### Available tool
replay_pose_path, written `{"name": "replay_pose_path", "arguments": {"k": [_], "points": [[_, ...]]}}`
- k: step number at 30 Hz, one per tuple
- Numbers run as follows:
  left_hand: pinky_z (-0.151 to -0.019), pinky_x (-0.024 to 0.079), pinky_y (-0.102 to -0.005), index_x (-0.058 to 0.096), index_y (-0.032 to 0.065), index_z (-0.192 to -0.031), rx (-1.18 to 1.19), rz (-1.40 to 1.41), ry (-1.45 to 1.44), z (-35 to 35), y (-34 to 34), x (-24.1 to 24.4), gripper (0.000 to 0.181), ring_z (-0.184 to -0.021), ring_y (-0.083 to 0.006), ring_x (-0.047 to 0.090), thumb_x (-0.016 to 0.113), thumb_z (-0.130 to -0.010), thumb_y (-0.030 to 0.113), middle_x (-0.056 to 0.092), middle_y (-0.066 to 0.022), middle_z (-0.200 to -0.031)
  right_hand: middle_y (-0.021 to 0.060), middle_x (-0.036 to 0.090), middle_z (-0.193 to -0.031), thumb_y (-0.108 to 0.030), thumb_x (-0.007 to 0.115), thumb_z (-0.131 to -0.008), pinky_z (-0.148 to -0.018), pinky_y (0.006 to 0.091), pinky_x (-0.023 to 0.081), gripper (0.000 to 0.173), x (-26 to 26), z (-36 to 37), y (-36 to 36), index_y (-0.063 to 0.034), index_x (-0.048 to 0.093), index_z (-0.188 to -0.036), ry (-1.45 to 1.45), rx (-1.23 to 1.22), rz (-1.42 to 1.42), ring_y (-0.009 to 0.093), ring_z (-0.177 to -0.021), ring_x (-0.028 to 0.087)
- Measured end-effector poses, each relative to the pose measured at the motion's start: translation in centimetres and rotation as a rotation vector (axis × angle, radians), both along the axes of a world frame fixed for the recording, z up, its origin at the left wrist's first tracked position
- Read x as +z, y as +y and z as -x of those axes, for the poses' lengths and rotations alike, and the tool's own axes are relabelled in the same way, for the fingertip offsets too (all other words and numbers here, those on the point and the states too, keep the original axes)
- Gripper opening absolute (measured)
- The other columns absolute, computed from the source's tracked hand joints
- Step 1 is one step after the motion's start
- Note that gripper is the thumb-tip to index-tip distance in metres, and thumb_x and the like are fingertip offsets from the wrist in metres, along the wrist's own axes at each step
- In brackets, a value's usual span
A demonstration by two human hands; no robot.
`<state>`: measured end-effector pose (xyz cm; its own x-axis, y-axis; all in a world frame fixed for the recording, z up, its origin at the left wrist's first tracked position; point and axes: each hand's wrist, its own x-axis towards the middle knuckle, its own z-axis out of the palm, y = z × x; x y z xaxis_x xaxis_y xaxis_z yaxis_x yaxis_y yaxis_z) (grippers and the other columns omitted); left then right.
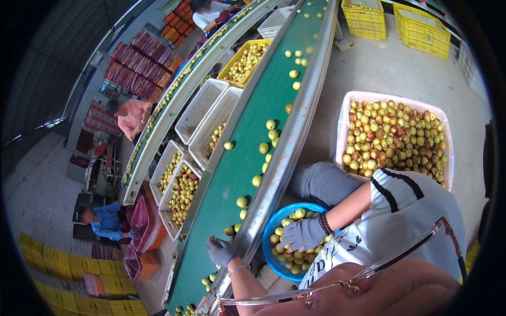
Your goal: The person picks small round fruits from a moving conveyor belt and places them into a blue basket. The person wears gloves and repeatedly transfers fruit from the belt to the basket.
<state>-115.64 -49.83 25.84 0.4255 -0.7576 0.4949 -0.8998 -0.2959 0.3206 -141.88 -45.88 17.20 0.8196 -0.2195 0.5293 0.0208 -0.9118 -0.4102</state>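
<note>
My left hand (222,252), in a grey glove with bare fingertips, hovers at the near edge of a green conveyor belt (215,197). Its fingers curl beside some jujubes (229,231) on the belt; whether it grips one is hidden. More yellow-green jujubes lie scattered up the belt, mostly along its right side. Over a round blue plastic basin (268,256) is my right hand (303,234), also in a grey glove, palm down on the jujubes (295,268) inside. The glove covers whatever is under that palm, so a hold cannot be told.
A lined crate (343,118) full of reddish jujubes stands right of my knee. The belt's metal side rail (272,197) runs between my hands. White crates (201,110) line the far side. Beyond a second conveyor (158,118), several people work. Yellow crates (423,33) stand at upper right.
</note>
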Motion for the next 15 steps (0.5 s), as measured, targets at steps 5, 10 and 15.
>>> {"name": "replay_pose_path", "arguments": {"k": [5,10,15], "points": [[-0.069,0.05,-0.0373,0.062,0.0092,-0.098,-0.026,0.057,0.04,0.1,0.1,-0.1,0.019,-0.08,-0.027,0.064,0.052,-0.082,0.008,0.066,-0.0093,-0.094,0.0134,0.054,-0.116,-0.032,0.049,-0.084,-0.084,0.0437,0.041,0.035,-0.9,-0.1,0.1,-0.0066,0.06,-0.104,-0.019,0.143,-0.199,0.031,-0.099,0.056],[-0.068,0.05,-0.0367,0.063,0.01,-0.098,-0.02,0.06,0.052,-0.4,0.1,-0.4,0.02,-0.077,-0.0247,0.064,0.053,-0.08,0.007,0.066,-0.0073,-0.092,0.0169,0.054,-0.118,-0.035,0.044,-0.088,-0.084,0.0382,0.043,0.044,-3.5,-1.2,0.0,-0.0012,0.056,-0.113,-0.086,0.23,-0.35,0.03,-0.104,0.056],[-0.069,0.05,-0.0374,0.063,0.0107,-0.099,-0.017,0.038,0.023,0.0,0.1,-0.2,0.021,-0.079,-0.0257,0.064,0.053,-0.08,0.007,0.066,-0.0074,-0.092,0.016,0.053,-0.12,-0.038,0.043,-0.089,-0.085,0.0378,0.043,0.048,-2.2,-0.4,-0.3,-0.0012,0.055,-0.116,0.031,0.085,-0.057,0.028,-0.105,0.056]]}}
